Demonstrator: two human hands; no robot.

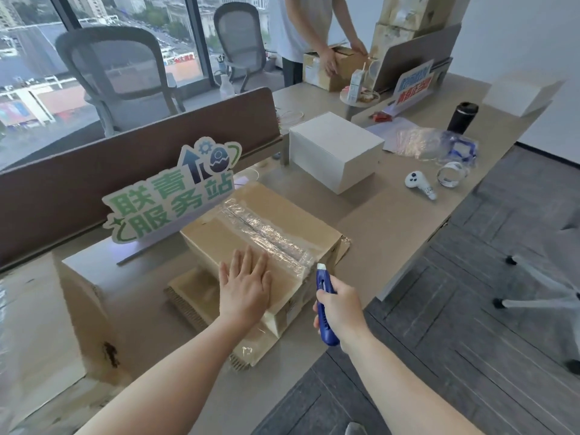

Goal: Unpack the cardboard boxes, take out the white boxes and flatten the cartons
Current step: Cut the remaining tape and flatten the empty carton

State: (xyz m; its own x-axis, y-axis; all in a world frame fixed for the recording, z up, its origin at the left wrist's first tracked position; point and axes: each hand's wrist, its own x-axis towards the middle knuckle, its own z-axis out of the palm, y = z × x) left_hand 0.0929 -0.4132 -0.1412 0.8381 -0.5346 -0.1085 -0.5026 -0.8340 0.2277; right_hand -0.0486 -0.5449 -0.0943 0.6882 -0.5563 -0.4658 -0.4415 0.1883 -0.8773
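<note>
A taped cardboard box [276, 215] lies on the desk in front of me, its top seam covered with wrinkled clear tape [266, 230]. My left hand [246, 284] rests flat on the box's near top, fingers spread. My right hand [340, 306] grips a blue utility knife [324, 296], whose tip sits just off the box's near right corner. A white box [335, 149] stands further back on the desk, and another white box [518, 92] sits at the far right. Flattened cardboard [194, 296] lies under the box.
A green sign [169, 193] leans against the brown divider [94, 183]. A larger carton [91, 296] stands at my left. On the right lie a white controller [420, 183], tape roll [450, 174], plastic wrap [436, 142] and black cup [463, 116]. Another person [301, 29] handles a carton [342, 64].
</note>
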